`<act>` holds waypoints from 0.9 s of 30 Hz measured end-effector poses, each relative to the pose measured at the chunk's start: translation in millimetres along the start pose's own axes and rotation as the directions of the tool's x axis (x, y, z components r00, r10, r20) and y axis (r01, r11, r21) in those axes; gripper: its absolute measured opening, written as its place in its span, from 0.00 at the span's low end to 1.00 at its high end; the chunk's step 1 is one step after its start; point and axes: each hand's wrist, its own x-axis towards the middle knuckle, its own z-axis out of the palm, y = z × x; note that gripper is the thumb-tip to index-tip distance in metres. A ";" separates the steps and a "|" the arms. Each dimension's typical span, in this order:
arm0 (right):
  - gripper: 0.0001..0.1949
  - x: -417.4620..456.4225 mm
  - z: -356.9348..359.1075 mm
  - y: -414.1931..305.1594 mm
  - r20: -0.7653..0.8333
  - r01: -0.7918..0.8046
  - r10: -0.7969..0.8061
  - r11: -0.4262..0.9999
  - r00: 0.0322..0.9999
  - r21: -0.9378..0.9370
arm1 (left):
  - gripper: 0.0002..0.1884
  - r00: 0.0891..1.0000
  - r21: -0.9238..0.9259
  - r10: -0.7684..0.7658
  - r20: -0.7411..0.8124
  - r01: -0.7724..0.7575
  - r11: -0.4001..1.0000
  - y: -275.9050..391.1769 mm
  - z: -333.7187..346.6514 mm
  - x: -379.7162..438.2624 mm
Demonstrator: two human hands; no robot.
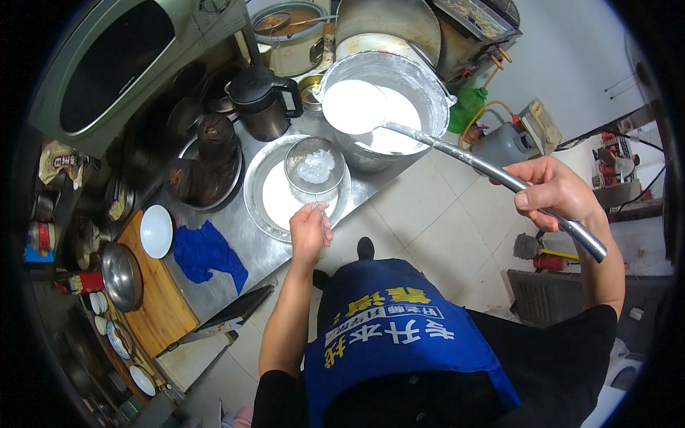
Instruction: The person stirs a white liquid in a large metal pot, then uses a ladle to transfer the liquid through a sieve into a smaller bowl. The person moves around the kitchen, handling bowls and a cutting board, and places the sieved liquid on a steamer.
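Observation:
My left hand (310,231) grips the thin handle of a round mesh strainer (293,176). A white, lumpy residue (317,166) lies on its mesh. Below it stands a wide metal basin (256,214) with white liquid (278,199) inside. My right hand (551,191) is closed around the long metal handle (465,156) of a ladle. The ladle's bowl (354,107), which looks full of white liquid, is over a deep metal bucket (428,91). More white liquid (402,117) shows in the bucket, whose inner wall is coated white.
A dark lidded jug (261,104) and a bowl of dark, rounded items (206,166) stand left of the basin. A blue cloth (206,251), a white bowl (156,231) and a wooden board (160,294) lie nearer the left. A grey gas cylinder (500,144) stands on the right.

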 end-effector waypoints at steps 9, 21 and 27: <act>0.23 0.6 26.7 0.5 0.043 -0.013 0.014 1.000 0.999 -0.019 | 0.10 1.000 -0.032 -0.015 -0.025 0.014 0.999 1.8 -14.8 -0.7; 0.23 40.0 76.1 24.4 0.129 -0.103 0.131 0.973 0.983 -0.205 | 0.12 0.994 0.000 -0.023 -0.102 0.023 1.000 -3.6 -47.5 -11.4; 0.23 55.3 90.1 43.6 0.119 -0.058 0.113 0.920 0.986 -0.389 | 0.12 0.994 0.013 -0.041 -0.104 0.043 0.999 -8.4 -54.1 -14.2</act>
